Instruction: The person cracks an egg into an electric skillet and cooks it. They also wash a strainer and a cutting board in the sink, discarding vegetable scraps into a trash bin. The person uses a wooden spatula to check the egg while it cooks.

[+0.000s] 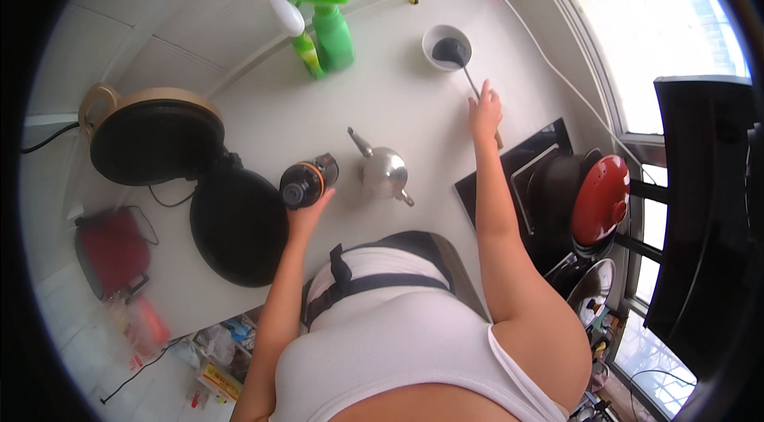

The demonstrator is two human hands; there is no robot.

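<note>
So the thing to look at here is how the long-handled utensil [473, 84] lines up: its dark head sits in the pale bowl [430, 38] toward the far side of the tabletop [267, 116], and its long axis slants from there back toward the person and off to the right, ending just short of the black panel. The right hand [485, 112] is on the handle, well below the rim, with fingers looking closed around it, so that grip is narrow and the bowl lies beyond it, slightly left. The left hand is nowhere near that bowl, so the right is clearly the closer one. Meanwhile the left hand [309, 213] has the dark bottle [309, 181] with the orange band, and the grip looks wrapped round it, though most of the fingers are hidden behind the thing, so I can't tell how tight. That bottle leans, its round end toward the person and left, the other end pointing away and right, more or less toward the steel kettle [384, 173]. The kettle stands between the two hands, touching neither, a bit nearer the left one, with a gap between it and the bottle.
</note>
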